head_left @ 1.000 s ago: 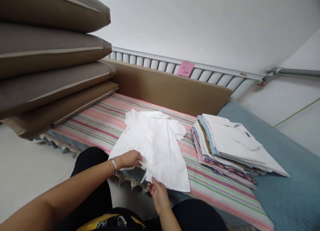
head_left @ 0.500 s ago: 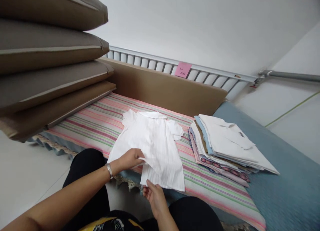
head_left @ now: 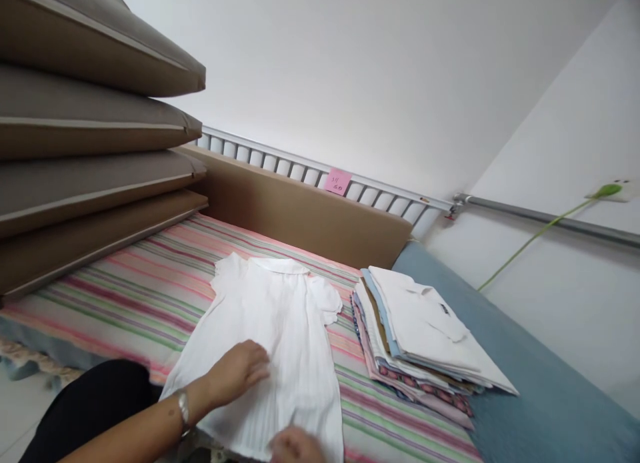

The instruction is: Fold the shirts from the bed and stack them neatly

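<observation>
A white short-sleeved blouse (head_left: pixel 295 343) with a small collar is spread out on the striped cloth, collar away from me. My left hand (head_left: pixel 240 373), with a silver bangle on the wrist, is over the lower middle of the blouse. Its fingers are loosely bent and slightly apart, with no fabric seen in them. Low in the view, my right hand (head_left: pixel 296 445) is at the blouse's lower edge. Motion blurs it, and its fingers cannot be made out clearly.
A pile of folded clothes (head_left: pixel 425 323) lies right of the blouse. Stacked brown cushions (head_left: pixel 100 136) rise at the left. A brown board (head_left: pixel 300 206) leans before a white radiator (head_left: pixel 280 164) bearing a pink note (head_left: pixel 338 181). Striped cloth (head_left: pixel 135 276) covers the bed.
The blouse's lifted lower edge has been let go by my left hand and now lies down flatter. That hand has moved onto the fabric. The camera view has shifted up and right.
</observation>
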`<action>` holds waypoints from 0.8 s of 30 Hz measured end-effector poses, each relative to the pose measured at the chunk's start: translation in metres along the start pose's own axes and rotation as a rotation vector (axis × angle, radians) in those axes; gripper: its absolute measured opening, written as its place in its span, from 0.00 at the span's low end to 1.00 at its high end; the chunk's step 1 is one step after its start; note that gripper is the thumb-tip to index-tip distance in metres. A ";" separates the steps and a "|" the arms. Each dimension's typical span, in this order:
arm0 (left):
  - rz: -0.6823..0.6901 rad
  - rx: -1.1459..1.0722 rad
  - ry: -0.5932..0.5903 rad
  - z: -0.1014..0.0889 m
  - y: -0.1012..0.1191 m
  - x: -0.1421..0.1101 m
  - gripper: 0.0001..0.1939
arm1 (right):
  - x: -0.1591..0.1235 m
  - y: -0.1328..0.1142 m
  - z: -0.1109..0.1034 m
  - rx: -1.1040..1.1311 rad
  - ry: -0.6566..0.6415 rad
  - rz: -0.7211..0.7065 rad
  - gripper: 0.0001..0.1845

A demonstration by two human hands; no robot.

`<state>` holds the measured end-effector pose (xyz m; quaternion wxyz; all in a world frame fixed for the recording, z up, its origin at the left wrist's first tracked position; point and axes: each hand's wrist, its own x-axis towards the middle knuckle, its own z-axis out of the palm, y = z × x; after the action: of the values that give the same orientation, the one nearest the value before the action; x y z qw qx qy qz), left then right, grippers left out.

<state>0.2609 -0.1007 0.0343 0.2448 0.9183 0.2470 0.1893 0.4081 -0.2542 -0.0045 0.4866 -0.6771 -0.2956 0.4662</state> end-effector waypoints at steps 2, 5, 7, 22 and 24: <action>-0.031 0.108 0.063 0.013 -0.007 0.016 0.21 | 0.013 -0.019 -0.021 -0.127 0.159 -0.189 0.15; -0.034 0.220 -0.024 0.040 -0.018 0.023 0.28 | 0.035 -0.028 -0.051 -0.429 0.301 -0.483 0.17; -0.013 0.244 -0.057 0.052 -0.022 0.018 0.30 | 0.048 -0.023 -0.073 -0.614 0.284 -0.479 0.21; -0.382 0.312 0.143 -0.005 -0.120 0.076 0.20 | 0.156 -0.031 -0.076 -0.615 0.254 -0.326 0.22; -0.424 0.366 0.218 -0.015 -0.136 0.091 0.20 | 0.173 -0.046 -0.086 -0.592 0.338 -0.307 0.25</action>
<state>0.2783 0.0577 -0.0070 0.0814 0.8493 0.4880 0.1841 0.5570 -0.1235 -0.0135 0.3758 -0.8038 -0.4311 0.1639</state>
